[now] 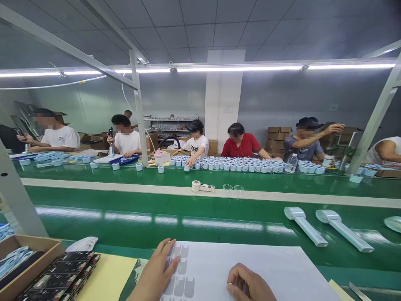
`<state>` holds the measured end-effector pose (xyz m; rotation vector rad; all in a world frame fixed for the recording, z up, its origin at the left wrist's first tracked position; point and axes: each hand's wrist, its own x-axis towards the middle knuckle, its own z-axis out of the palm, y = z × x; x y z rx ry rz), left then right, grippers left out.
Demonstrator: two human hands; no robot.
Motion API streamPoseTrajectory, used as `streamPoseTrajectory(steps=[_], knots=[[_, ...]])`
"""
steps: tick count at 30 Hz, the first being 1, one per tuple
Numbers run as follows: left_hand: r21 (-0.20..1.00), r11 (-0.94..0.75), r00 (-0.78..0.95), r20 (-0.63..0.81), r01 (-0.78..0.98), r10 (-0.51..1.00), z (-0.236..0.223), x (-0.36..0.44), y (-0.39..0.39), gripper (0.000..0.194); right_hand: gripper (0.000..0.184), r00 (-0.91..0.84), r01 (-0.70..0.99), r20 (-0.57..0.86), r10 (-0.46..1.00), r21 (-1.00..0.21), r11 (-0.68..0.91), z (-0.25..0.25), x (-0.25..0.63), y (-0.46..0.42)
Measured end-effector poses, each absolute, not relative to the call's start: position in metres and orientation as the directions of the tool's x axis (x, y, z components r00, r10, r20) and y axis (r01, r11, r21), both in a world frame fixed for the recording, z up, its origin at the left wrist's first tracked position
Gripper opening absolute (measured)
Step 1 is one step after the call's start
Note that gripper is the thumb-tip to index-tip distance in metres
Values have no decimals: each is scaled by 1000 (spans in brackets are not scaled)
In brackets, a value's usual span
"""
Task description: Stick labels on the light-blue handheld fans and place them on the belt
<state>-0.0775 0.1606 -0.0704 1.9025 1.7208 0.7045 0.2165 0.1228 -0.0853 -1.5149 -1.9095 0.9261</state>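
Observation:
A large white sheet (269, 263) lies in front of me, with rows of grey die-cut stickers (179, 287) on its left part. My left hand (158, 269) rests over the sheet's left edge, fingers stretched out and apart, thumb beside the upper stickers. Over the plain white middle of the sheet, my right hand (249, 284) is curled with thumb and index finger together. Whatever may be between those fingertips is hidden or too small to name.
A cardboard box (46, 246) of light blue parts and dark printed panels (59, 276) stand left. Wrapped, long-handled pieces (308, 228) lie on the green conveyor belt (131, 225). Across it, several co-workers sit behind rows of small blue cups (232, 166). A metal blade (359, 291) lies near right.

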Motion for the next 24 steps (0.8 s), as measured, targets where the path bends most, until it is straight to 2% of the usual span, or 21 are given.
streamPoseTrajectory(steps=[24], knots=[[649,-107,103,44,753,994,-67,-76,162,63,2,-303,586,62,951,-775,237,-77,213,118]])
